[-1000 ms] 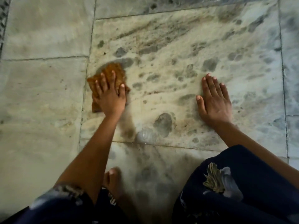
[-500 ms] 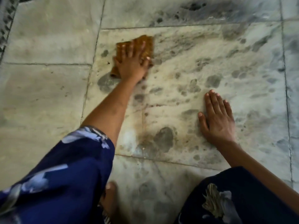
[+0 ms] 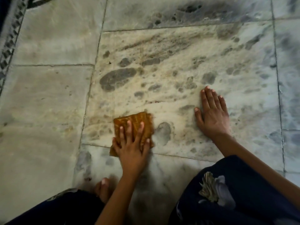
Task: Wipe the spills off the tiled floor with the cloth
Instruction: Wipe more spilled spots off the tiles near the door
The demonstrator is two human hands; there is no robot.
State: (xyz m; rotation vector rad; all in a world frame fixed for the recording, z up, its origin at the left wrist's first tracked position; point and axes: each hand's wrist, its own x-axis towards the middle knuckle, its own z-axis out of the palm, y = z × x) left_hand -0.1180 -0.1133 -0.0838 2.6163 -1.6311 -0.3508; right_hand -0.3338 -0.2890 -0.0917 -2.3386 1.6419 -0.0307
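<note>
A folded orange-brown cloth (image 3: 138, 123) lies flat on the tiled floor (image 3: 48, 98), near the front edge of the big mottled tile. My left hand (image 3: 131, 146) presses down on it with fingers spread, covering its near half. My right hand (image 3: 212, 116) rests flat on the same tile to the right, fingers apart, holding nothing. Dark wet patches (image 3: 116, 78) and smears mark the tile beyond the cloth, and a rounder one (image 3: 164, 132) sits just right of it.
My knees in dark floral fabric (image 3: 227, 192) fill the bottom of the view, with a bare toe (image 3: 103, 184) between them. A patterned border strip (image 3: 9, 46) runs along the far left. Grout lines (image 3: 90, 95) split the pale tiles.
My left hand has pulled the cloth back from the tile's far left corner to its near edge, leaving a long dark wet patch uncovered. My right hand has stayed put.
</note>
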